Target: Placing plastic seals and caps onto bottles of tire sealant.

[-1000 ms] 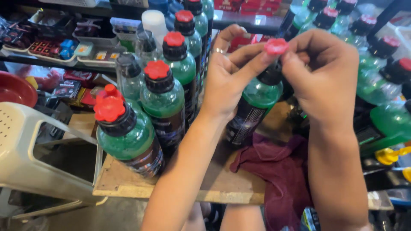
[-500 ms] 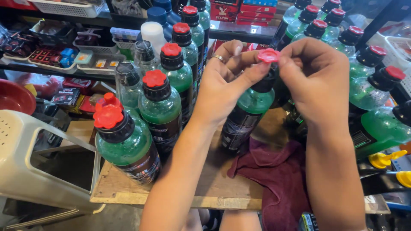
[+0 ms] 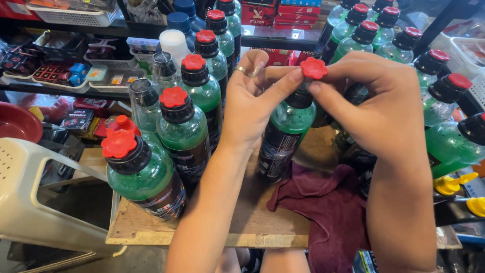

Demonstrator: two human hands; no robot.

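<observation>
A red scalloped cap (image 3: 313,67) is pinched between the fingertips of both hands, just above the black neck of a green bottle (image 3: 284,132) that stands on a wooden board (image 3: 252,222). My left hand (image 3: 251,103), with a ring on one finger, grips the cap from the left. From the right, my right hand (image 3: 376,103) holds the same cap with thumb and forefinger. Whether the cap touches the bottle neck cannot be told.
Several capped green bottles (image 3: 184,129) stand in rows left of the hands, and more (image 3: 444,131) at the right. A maroon cloth (image 3: 328,207) lies on the board. A white plastic stool (image 3: 30,197) is at the left, shelves with small boxes (image 3: 65,76) behind.
The hands and red cap have stayed over the same bottle, with only a slight shift of the fingers and of the camera view.
</observation>
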